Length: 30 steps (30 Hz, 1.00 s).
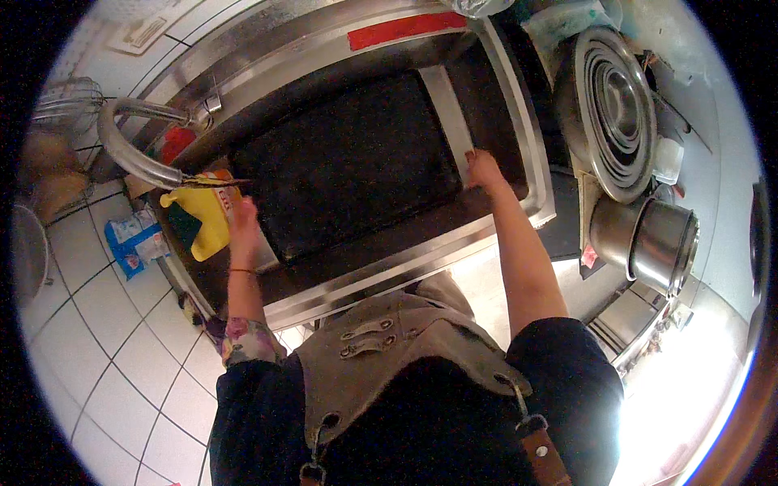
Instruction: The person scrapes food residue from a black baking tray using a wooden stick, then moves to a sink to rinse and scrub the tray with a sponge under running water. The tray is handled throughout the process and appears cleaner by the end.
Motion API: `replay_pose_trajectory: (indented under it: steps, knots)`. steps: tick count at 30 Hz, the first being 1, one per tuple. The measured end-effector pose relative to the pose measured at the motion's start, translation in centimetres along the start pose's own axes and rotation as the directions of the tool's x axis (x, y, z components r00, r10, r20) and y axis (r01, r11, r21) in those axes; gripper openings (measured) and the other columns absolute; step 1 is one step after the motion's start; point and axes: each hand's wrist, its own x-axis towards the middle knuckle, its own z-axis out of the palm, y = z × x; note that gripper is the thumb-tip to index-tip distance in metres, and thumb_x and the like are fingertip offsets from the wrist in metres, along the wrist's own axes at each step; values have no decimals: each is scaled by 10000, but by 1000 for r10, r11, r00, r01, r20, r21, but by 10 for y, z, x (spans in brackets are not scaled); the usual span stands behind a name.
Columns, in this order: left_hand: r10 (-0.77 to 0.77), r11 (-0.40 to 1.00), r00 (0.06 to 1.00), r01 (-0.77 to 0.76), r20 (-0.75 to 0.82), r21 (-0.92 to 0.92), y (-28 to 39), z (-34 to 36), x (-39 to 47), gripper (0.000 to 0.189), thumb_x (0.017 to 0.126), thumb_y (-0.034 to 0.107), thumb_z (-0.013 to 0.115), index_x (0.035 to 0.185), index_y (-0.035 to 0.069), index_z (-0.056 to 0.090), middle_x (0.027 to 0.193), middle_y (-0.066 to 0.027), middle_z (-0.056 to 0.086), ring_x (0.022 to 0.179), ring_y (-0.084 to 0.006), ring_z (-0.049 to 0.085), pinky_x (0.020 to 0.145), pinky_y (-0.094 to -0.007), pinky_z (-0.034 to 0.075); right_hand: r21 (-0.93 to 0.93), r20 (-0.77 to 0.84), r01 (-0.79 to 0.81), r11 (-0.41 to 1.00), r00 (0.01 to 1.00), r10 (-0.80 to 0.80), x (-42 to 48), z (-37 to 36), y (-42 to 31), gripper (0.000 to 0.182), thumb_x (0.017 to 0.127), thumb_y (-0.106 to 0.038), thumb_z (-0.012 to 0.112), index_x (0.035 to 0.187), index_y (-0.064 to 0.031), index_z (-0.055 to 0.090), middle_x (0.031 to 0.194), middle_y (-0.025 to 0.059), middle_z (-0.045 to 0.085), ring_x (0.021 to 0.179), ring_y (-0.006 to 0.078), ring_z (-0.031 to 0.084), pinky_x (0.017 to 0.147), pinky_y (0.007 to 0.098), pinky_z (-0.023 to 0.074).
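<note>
A dark rectangular panel [346,164] with bare metal end strips lies at a slant in the stainless-steel sink [371,249]. My right hand [484,169] grips its right end strip [448,115], fingers curled over the metal. At the opposite end is my left hand [244,222], blurred, over the left strip [264,252]. Its fingertips are too unclear to show whether they grip. Right beside that hand, a yellow plastic bottle [209,222] with a label sits in the sink's left part. The curved faucet spout [130,149] reaches over the bottle.
Nested metal bowls [614,115] and deep steel pots [644,243] stand to the right of the sink. A blue-and-white packet [137,242] lies at the left. Wire whisks [70,103] are near the faucet. A red strip [407,31] marks the sink's back ledge.
</note>
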Motion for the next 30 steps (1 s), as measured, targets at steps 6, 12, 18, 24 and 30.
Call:
replay_pose_trajectory:
  steps: [6,12,18,24,30]
  knots:
    - [237,967,892,-254,-386,6,179,35,23,730,887,372,702,1439,14,388,1313,-142,554,1159,-238,543,1003,-386,433,320,2,-226,920,971,238,-3,-53,-68,302,969,-268,485,1052,-26,646,1011,278,658,940,472,625,821,530,503]
    - [674,716,498,-257,-546,649,203,50,105,1421,519,512,941,1475,-118,100,1484,-302,228,1388,-415,248,1174,-462,229,345,62,-223,912,975,214,-24,-42,-104,328,959,-339,560,1085,-49,648,1017,249,674,973,445,637,825,504,507]
    - [711,704,333,-346,-620,621,214,44,107,1027,578,416,933,1316,-28,374,1269,-208,403,1146,-336,421,1020,-476,347,358,63,-155,921,988,142,-54,-43,-115,298,943,-322,587,1089,-65,631,1006,251,670,961,463,627,803,528,504]
    - [730,-294,428,-507,533,810,228,15,94,612,795,235,722,1356,138,498,1420,-49,447,1326,-238,403,1136,-438,287,289,30,-210,934,977,210,-65,-59,-114,302,941,-269,603,1119,-33,665,1034,237,681,988,397,663,836,445,517]
    - [252,-903,603,-135,757,408,253,-1,148,674,914,119,452,1549,190,239,1619,12,218,1513,-193,109,1241,-452,41,370,-38,-232,900,964,264,-68,-44,-89,307,935,-315,584,1079,-52,651,987,258,673,934,469,636,808,535,510]
